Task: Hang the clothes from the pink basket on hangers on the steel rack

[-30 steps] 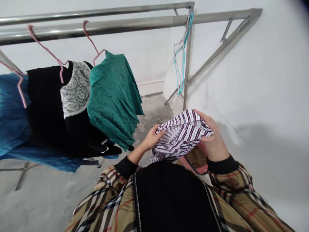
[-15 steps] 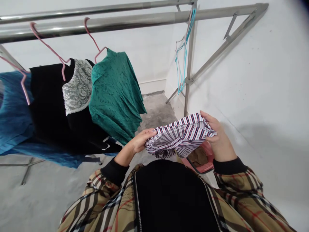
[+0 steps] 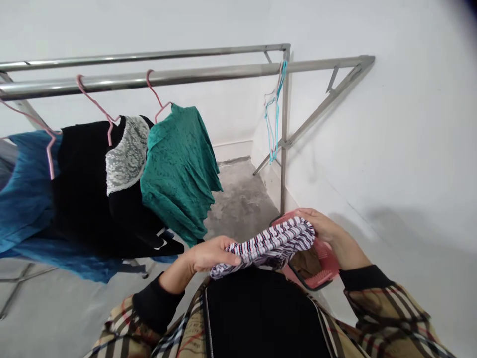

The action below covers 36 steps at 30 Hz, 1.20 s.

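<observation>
Both my hands hold a striped garment [image 3: 268, 243] in white, red and dark blue, its gathered waistband-like edge stretched between them in front of my body. My left hand [image 3: 214, 254] grips its left end, thumb on top. At the right end, my right hand [image 3: 320, 226] is closed on the edge, with some fingers hidden behind the cloth. The lower part of the garment is bunched and partly out of sight against my black top. Below my right hand stands a pink basket [image 3: 330, 263] with a brown cloth [image 3: 307, 263] in it.
A metal clothes rack [image 3: 208, 74] runs across the view. On pink hangers hang a green top [image 3: 181, 169], a black top with white lace [image 3: 126, 159] and a blue garment [image 3: 30, 194]. Turquoise hangers [image 3: 276, 119] hang by the rack's right post. A white wall [image 3: 410, 149] stands at right.
The striped garment and both hands are lower in view, and its edge is drawn out straighter and narrower. My view has tilted upward, so the rack and hanging clothes also appear lower.
</observation>
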Available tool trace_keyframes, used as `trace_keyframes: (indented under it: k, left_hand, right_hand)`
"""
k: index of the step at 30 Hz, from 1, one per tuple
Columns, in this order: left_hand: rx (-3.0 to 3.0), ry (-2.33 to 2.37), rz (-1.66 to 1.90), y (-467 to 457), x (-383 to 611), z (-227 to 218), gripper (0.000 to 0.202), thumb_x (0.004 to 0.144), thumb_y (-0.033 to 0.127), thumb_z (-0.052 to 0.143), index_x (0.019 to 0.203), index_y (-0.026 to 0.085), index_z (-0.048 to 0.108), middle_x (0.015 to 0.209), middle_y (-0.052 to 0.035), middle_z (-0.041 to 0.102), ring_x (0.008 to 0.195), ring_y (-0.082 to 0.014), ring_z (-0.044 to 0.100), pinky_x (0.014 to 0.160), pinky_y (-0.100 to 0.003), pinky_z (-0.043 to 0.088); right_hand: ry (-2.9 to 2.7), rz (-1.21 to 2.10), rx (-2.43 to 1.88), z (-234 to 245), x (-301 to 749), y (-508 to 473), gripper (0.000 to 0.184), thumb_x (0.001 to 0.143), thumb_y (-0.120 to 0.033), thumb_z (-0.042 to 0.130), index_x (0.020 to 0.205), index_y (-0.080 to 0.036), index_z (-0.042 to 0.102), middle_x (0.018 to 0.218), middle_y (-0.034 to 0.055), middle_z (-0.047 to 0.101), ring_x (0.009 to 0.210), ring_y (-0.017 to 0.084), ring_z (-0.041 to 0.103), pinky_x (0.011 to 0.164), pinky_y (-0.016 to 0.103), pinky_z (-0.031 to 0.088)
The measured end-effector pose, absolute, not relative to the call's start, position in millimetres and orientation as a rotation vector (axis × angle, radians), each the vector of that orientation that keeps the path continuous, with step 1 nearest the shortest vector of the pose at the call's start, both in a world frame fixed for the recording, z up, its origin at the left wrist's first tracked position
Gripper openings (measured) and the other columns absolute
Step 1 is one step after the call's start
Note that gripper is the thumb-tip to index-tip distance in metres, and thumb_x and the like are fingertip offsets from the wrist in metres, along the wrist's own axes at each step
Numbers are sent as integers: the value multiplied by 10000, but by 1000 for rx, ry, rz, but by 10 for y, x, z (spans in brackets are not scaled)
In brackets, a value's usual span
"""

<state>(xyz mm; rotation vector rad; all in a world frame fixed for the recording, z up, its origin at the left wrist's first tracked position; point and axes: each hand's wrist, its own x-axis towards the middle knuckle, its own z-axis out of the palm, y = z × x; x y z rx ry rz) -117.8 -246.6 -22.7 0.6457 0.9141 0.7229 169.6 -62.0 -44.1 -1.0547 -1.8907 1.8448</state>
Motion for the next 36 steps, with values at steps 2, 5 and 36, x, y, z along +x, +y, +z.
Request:
trace_keyframes:
  k: [2, 5, 36]
  left_hand:
    - [574, 886, 812, -2499, -1147, -190, 378, 586, 342, 894, 839, 98, 756, 735, -53, 722, 657, -143, 647, 681, -229, 504]
    - [467, 853, 1004, -2523, -1093, -166, 400, 607, 348, 877, 881, 92, 736, 737, -74, 714, 665, -171, 668, 710, -278, 531]
    - [401, 869, 1203, -2626, -1195, -72, 305, 652, 309, 865, 783, 85, 705, 682, -85, 697, 605, -162, 659, 651, -262, 523]
  right_hand:
    - [-2046, 1736, -1104, -501, 1610, -485, 458, 755, -614, 658, 725, -157, 665, 647, 22, 617, 617, 160, 543, 614, 287, 436]
    - [-2184, 1314, -1112, -418, 1382, -225, 428, 784, -574, 598, 724, -155, 659, 668, 26, 604, 665, 169, 537, 651, 293, 423]
    - [-1932, -199, -1590, 795, 631, 1262, 341, 870, -212, 445, 1156, -126, 608, 1118, 168, 647, 977, 292, 601, 850, 412, 452]
